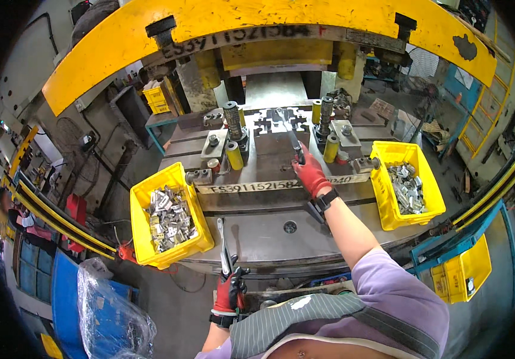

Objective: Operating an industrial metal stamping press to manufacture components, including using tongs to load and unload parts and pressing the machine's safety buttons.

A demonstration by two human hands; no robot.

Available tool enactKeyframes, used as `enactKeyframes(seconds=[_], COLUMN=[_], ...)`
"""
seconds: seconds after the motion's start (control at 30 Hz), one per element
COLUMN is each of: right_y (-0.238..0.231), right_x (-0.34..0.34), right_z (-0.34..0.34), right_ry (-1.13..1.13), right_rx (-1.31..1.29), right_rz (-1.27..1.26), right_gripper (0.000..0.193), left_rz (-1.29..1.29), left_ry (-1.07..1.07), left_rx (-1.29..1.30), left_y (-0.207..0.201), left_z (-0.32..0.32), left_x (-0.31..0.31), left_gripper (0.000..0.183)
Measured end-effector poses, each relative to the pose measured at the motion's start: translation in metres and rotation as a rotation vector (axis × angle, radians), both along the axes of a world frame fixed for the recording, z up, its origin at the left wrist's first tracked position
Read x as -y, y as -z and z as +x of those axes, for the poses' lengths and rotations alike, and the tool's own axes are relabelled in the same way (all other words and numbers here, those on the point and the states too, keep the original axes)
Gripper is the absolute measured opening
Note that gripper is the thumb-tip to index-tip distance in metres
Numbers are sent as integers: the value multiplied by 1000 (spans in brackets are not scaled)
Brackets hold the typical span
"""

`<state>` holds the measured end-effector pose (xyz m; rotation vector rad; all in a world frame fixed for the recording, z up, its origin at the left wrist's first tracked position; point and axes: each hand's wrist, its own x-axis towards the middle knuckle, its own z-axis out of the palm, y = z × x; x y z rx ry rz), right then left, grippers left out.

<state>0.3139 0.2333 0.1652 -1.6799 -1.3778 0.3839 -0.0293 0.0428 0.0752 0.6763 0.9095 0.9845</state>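
Observation:
My right hand (310,170), in a red glove with dark fingertips, is closed around the dark handle of a long slim hand tool (290,133). The tool's silver, rounded head reaches to the cut-out steel plates (278,119) in the middle of the press die. Low in front of the press bed, my left hand (229,294), gloved alike, grips a second long silver hand tool (224,246). That one points up and away, its rounded head above the bed's front part. The exact kind of either tool cannot be made out.
Yellow bins full of small metal parts flank the die, one at left (200,218) and one at right (383,206). Guide posts (232,119) and yellow cylinders (234,155) stand around the plates. A yellow press beam (305,13) hangs overhead. Another yellow bin (458,272) sits lower right.

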Motion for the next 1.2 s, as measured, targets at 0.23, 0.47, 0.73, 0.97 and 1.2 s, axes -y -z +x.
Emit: enactKeyframes(seconds=[0.23,0.47,0.73,0.97,1.2], right_y=[-6,-6,-2,-7,-59], right_x=[-17,-21,-13,-11,-9], right_z=[5,0,-9,-2,17], right_ry=[-82,-56,30,5,-8], right_rx=[-86,-48,106,-89,85], right_rz=[18,-17,62,257,320], right_gripper=[57,56,54,53,46], left_rz=[-16,-66,-42,-39,3], left_ry=[15,-7,-37,-27,21], left_rx=[13,55,68,93,10], left_y=[-4,-13,6,-15,0], left_z=[11,20,7,9,19], left_x=[1,-2,0,-2,-4], left_gripper=[42,41,42,44,44])
